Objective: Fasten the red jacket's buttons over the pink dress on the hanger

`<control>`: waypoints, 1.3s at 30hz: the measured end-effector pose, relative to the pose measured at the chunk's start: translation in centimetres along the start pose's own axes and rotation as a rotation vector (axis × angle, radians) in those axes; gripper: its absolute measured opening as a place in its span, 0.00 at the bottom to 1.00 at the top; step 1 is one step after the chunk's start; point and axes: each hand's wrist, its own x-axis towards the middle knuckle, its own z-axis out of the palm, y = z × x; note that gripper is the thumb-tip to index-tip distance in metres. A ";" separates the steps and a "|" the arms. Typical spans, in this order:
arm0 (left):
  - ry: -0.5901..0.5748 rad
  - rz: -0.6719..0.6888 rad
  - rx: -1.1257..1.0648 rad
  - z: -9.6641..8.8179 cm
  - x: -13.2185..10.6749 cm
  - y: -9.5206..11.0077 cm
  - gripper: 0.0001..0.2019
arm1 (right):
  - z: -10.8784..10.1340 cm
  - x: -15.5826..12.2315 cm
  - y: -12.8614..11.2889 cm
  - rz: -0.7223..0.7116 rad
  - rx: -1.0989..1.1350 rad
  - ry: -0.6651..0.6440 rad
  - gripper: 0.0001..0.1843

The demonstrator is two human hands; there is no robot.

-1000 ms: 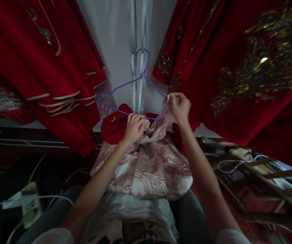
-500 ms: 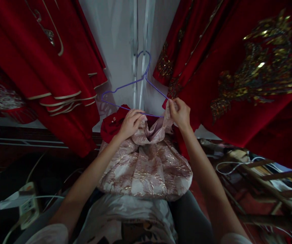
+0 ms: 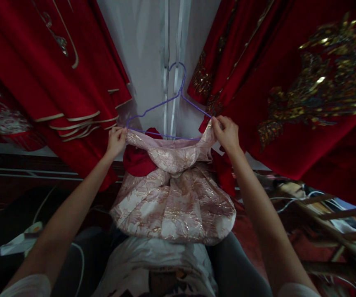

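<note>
A pink dress point(image 3: 174, 206) with gold and white brocade lies over my lap, its skirt bunched up. Its top edge is stretched wide between my two hands. My left hand point(image 3: 116, 141) pinches the left upper corner, beside the left end of a purple wire hanger point(image 3: 162, 102). At the other corner, my right hand point(image 3: 225, 132) grips the cloth by the hanger's right end. The hanger stands upright behind the top edge, its lower bar running along the opening. Dark red cloth point(image 3: 139, 161) shows behind the dress on the left.
Red garments hang at the left point(image 3: 81, 95) and right point(image 3: 246, 123), the right one with gold sequins. A pale wall with metal rails point(image 3: 173, 95) is ahead. Lower left is a power strip point(image 3: 32, 235); lower right are a wooden frame point(image 3: 329, 235) and a white cable.
My left hand has moved out to the left, spreading the dress's top edge across the hanger. My right hand has shifted slightly right and still holds its corner.
</note>
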 end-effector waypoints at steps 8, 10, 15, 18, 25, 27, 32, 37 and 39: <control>0.031 0.003 -0.071 0.4 0.5 0.6 0.23 | -0.3 0.3 0.2 -0.006 -0.022 -0.008 0.22; 0.017 -0.012 -0.084 0.4 1.3 0.8 0.23 | -0.5 0.3 0.3 -0.009 -0.034 -0.015 0.21; -0.029 0.093 -0.078 1.0 4.5 3.6 0.24 | -0.6 0.5 0.6 0.000 -0.061 -0.032 0.21; -0.096 0.177 -0.076 1.9 6.0 6.9 0.24 | -0.1 0.7 0.8 0.004 -0.062 -0.045 0.21; -0.298 0.138 -0.141 3.2 5.9 11.1 0.28 | -0.2 0.5 1.8 -0.017 0.013 -0.003 0.20; -0.317 0.173 -0.104 2.8 5.6 10.8 0.26 | -0.6 0.3 2.2 -0.016 0.027 -0.019 0.18; -0.308 0.236 0.006 1.8 5.4 10.4 0.22 | -0.8 0.7 2.7 -0.030 0.012 -0.042 0.15; -0.283 0.213 0.051 1.6 5.4 10.4 0.23 | 0.5 1.5 1.5 0.034 0.071 0.010 0.17; -0.231 0.162 0.001 1.7 5.5 9.7 0.23 | 1.0 1.3 1.1 0.065 0.086 0.034 0.18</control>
